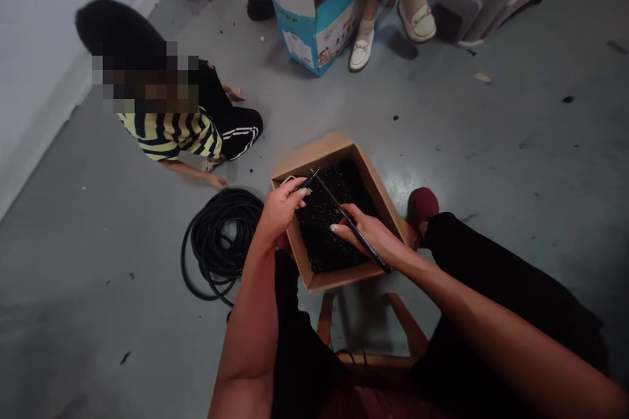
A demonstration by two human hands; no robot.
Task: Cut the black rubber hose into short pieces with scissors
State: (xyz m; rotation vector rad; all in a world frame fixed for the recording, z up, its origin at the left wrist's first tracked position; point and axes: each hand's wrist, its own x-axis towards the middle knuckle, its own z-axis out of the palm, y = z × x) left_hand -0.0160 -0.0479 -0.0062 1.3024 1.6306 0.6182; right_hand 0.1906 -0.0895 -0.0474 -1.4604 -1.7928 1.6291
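My left hand (pixel 285 206) is above the left side of an open cardboard box (pixel 319 285), its fingers pinching a short dark ridged piece (pixel 308 179). My right hand (pixel 361 229) is wrapped round a long, thin dark tool (pixel 366 245). The tool slants across the box, and its narrow tip meets or nearly meets the ridged piece; whether it has one blade or two I cannot tell. Below both hands, many small black bits (pixel 329 229) fill much of the box. The box is between my legs.
A coil of black hose or cable (pixel 221 242) lies on the floor left of the box. A person in a striped shirt (pixel 171 134) crouches beyond it. Farther back are a blue and white carton (pixel 314 33), another person's white shoes (pixel 417 21) and a plastic stool (pixel 462 0).
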